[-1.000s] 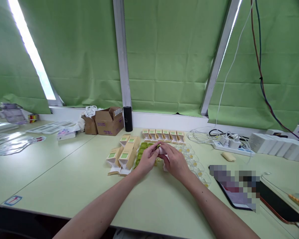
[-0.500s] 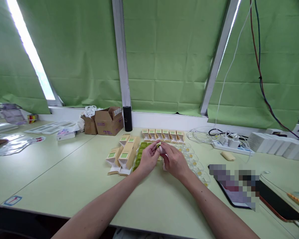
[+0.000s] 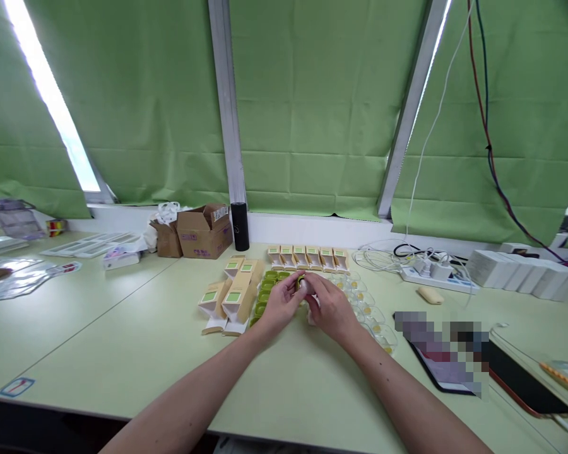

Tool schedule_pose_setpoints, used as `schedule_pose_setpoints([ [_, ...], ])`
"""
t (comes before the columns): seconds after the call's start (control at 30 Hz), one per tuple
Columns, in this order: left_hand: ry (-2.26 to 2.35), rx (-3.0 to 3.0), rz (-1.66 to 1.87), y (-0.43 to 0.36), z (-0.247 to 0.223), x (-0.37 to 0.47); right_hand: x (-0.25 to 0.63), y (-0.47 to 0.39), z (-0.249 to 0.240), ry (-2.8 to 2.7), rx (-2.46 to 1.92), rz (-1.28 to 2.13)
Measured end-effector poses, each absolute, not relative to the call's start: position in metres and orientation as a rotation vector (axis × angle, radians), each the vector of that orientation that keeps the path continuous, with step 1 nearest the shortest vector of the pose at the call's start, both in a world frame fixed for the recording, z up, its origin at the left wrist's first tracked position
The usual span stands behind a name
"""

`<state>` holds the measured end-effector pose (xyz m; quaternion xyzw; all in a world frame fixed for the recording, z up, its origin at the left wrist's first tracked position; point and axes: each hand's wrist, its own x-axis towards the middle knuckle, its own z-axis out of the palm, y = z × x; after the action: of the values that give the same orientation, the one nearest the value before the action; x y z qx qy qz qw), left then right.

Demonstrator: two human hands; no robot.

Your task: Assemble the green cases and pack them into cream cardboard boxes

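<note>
Both my hands meet over the table around a small round piece with a dark olive rim. My left hand pinches it from the left, thumb on top. My right hand closes on it from the other side, where something whitish shows between the fingers; its kind is hidden. Under the right fingers a white thing partly shows. Left of my hands stand rows of small green cups. To the right lie rows of clear plastic pieces with yellowish centres.
Open-ended tan cartons lie left of the cups, with a carton row behind. Farther back are a cardboard box and black cylinder. At right are a power strip, a tablet-like device and a phone.
The small piece has turned in my fingers, so its dark rim shows more, and my left thumb now lies over it. The view has shifted slightly.
</note>
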<state>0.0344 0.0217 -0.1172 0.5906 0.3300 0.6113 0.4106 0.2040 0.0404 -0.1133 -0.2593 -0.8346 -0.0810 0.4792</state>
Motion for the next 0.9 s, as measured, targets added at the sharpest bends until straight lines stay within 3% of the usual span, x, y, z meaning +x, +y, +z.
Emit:
schedule_pose_setpoints([
  [0.53,0.844,1.534,1.516,0.0182,-0.1134,0.0369,0.2002,0.0388,-0.1148,-1.975,-0.607,-0.338],
  [0.9,0.874,1.468,1.514,0.0178,-0.1103,0.0366,0.2005,0.0369,-0.1143,-1.998,-0.603,-0.138],
])
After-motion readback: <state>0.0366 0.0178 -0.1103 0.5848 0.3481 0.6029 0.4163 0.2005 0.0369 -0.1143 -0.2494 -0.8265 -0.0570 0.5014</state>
